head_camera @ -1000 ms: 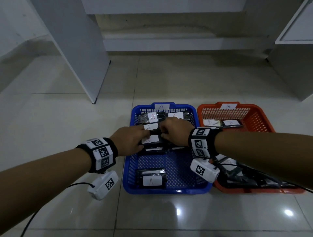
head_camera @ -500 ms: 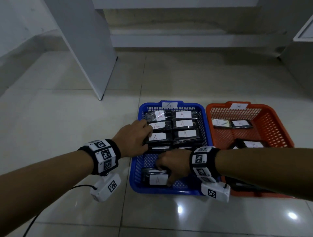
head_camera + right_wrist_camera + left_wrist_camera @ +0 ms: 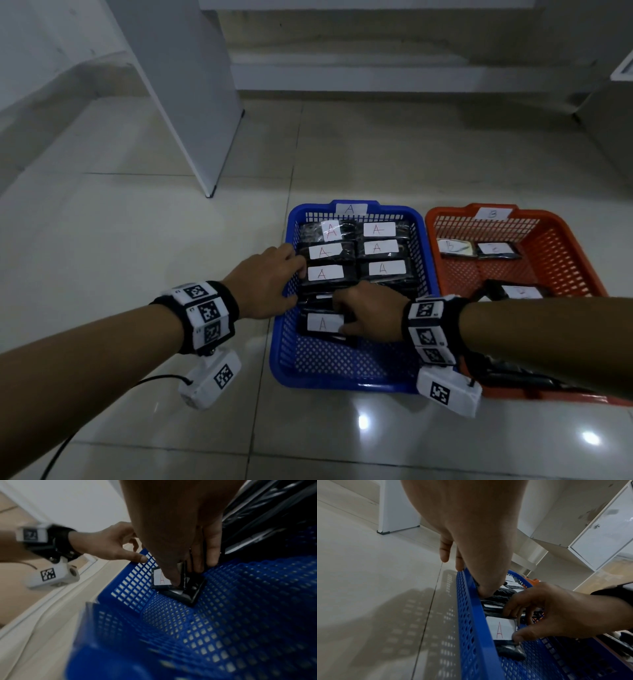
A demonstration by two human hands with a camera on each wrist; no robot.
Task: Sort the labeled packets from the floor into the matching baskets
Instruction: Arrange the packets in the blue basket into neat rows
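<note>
The right hand [image 3: 371,313] pinches an A-labeled packet [image 3: 323,324] just beneath its fingertips, inside the blue basket [image 3: 346,383]. The left hand [image 3: 265,282], apparently loose, rests at the rim, fingertips touching the packed rows [image 3: 356,257] ahead.

Your forearms are bare, with no sleeves in view. On your left wrist you wear a black band [image 3: 200,317] faced with white plates, each printed with a black square code. Just under that band hangs a small white camera box [image 3: 210,380] bearing one more code, and a thin black cable [image 3: 150,379] runs from it. Your right wrist carries a matching black band [image 3: 432,330] with coded plates and its own white box [image 3: 448,390] below.
</note>
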